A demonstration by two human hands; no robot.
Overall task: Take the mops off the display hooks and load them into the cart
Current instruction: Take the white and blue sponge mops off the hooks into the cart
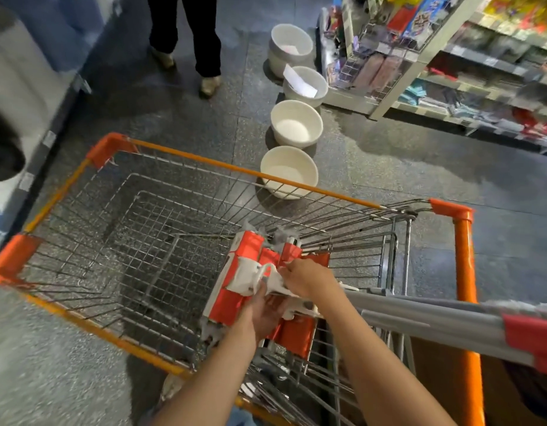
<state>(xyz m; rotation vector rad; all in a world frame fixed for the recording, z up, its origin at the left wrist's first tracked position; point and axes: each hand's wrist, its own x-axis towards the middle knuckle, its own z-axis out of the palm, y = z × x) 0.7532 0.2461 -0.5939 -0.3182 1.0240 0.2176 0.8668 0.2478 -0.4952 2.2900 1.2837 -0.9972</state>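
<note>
Inside wire cart — boxy orange-wrapped mops

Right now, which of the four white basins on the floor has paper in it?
The second basin from the far end, next to the shelf corner: a white sheet leans inside it. No sheet shows in the other three.

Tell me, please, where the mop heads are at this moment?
In the head view the mop heads lie inside the cart, at its near right corner, under both hands, with their grey handles running out to the right.
</note>
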